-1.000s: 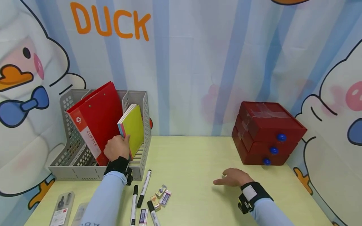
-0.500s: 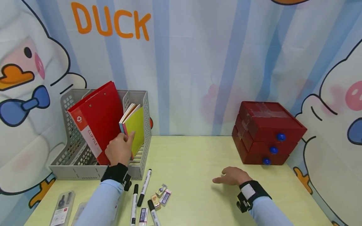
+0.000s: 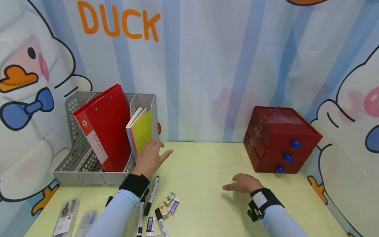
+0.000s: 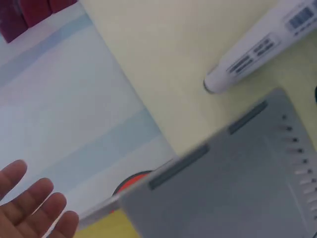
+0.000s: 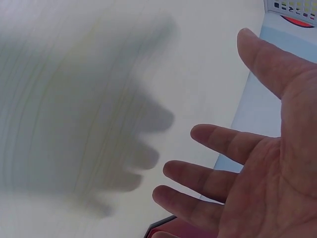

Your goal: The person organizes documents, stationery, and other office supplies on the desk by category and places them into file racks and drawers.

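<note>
My left hand (image 3: 149,157) hovers at the right front corner of the grey file rack (image 3: 88,178), fingers extended and holding nothing. Behind it a small stack of notebooks with a yellow-green cover (image 3: 141,131) leans in the rack's right compartment; the hand hides its lower part. To its left a red clip file (image 3: 108,126) stands tilted in the rack. In the left wrist view the spread fingers (image 4: 42,206) are beside the rack's grey side wall (image 4: 223,178). My right hand (image 3: 242,183) is held above the table, thumb and fingers apart, nothing in it.
Black-capped markers (image 3: 152,196) and several small erasers (image 3: 173,206) lie in front of the rack. Two clear plastic cases (image 3: 65,217) are at the front left. A red drawer box with blue knobs (image 3: 281,140) stands at the back right.
My left hand has let go of the notebooks and moved right, its fingers spreading. The notebooks' tops have fanned slightly apart. The right hand has hardly moved.
</note>
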Tool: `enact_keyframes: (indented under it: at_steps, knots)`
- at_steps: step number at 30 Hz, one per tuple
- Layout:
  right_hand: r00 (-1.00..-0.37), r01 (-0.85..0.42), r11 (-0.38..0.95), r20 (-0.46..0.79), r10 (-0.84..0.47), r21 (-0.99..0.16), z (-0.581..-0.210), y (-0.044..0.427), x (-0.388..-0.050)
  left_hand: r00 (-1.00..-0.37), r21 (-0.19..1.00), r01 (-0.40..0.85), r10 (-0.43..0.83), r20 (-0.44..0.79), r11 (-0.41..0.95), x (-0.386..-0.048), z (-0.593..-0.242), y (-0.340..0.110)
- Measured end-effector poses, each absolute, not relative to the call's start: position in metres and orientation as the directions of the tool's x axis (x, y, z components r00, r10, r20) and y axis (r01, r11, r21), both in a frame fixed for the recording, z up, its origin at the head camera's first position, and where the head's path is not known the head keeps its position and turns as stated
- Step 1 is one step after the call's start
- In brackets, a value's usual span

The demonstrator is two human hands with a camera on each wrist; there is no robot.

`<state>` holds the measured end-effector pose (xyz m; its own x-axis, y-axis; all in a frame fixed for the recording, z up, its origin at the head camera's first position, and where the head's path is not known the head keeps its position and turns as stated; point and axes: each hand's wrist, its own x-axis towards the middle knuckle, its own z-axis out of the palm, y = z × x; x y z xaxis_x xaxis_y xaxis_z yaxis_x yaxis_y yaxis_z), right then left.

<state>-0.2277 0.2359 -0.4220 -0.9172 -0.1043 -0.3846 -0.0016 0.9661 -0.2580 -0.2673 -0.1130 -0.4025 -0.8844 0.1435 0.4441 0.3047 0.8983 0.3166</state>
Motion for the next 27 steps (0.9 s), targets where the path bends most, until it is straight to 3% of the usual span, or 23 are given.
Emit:
enact_keyframes:
  at_steps: [12, 20, 27]
  knots:
    - [-0.927, 0.029, 0.959, -0.367, -0.080, -0.281, -0.421, 0.251, -0.229, -0.932, 0.170, 0.350, 0.323, 0.167, 0.921, -0.268, -0.429, -0.097]
    - [-0.936, 0.066, 0.952, -0.349, -0.045, -0.299, -0.409, 0.267, -0.228, -0.944, 0.235, 0.319, 0.329, -0.002, 0.918, -0.265, -0.435, -0.093]
    - [-0.945, 0.059, 0.956, -0.324, -0.040, -0.288, -0.398, 0.291, -0.229, -0.942, 0.244, 0.307, 0.330, -0.060, 0.920, -0.262, -0.441, -0.092]
